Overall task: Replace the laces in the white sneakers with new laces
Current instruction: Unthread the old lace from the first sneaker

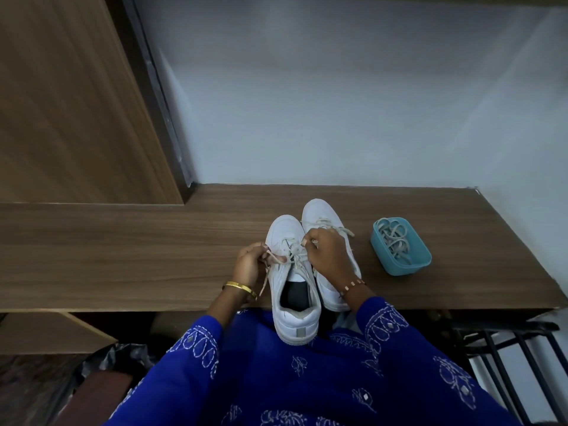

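Two white sneakers stand side by side on the wooden desk, toes pointing away from me. The left sneaker hangs its heel over the front edge; its off-white lace is tangled across the eyelets. My left hand pinches a lace end at the shoe's left side, and a loose end dangles below it. My right hand pinches the lace at the shoe's right, covering much of the right sneaker. A blue tub at the right holds a heap of pale laces.
A wooden cabinet panel rises at the back left and a pale wall stands behind the desk. A black metal rack sits low on the right. Dark plastic bags lie under the desk on the left.
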